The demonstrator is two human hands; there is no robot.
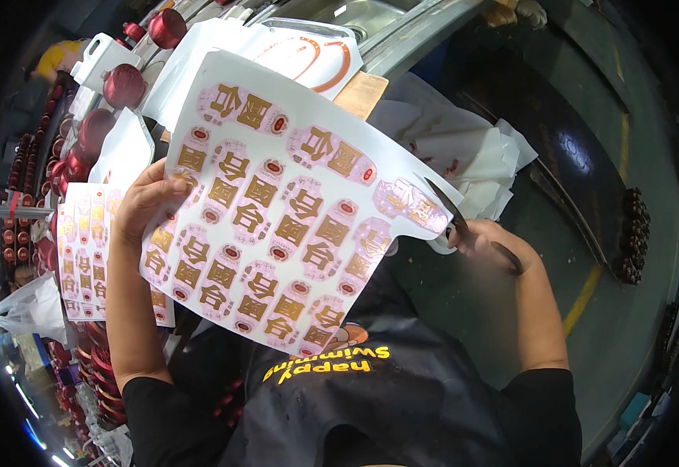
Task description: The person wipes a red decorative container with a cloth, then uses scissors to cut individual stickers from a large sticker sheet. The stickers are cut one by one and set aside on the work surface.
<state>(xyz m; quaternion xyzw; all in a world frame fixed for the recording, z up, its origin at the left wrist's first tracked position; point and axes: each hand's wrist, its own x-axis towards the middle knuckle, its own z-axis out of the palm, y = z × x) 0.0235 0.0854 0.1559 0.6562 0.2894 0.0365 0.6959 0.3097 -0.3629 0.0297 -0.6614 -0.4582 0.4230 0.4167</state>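
Note:
A large white sheet of pink-and-gold printed labels is held up in front of my body, tilted. My left hand grips its left edge, thumb on the printed face and fingers behind. At the sheet's right edge my right hand is closed on a pair of scissors with dark handles. The scissors' dark blade lies along a label near that edge, where a narrow white strip curls away from the sheet. Part of the scissors is hidden by the paper and my fingers.
Shiny red rounded pieces fill racks at the left, beside another label sheet and a clear plastic bag. Crumpled white paper lies beyond my right hand. A metal basin is at the top; a yellow line crosses the dark green floor.

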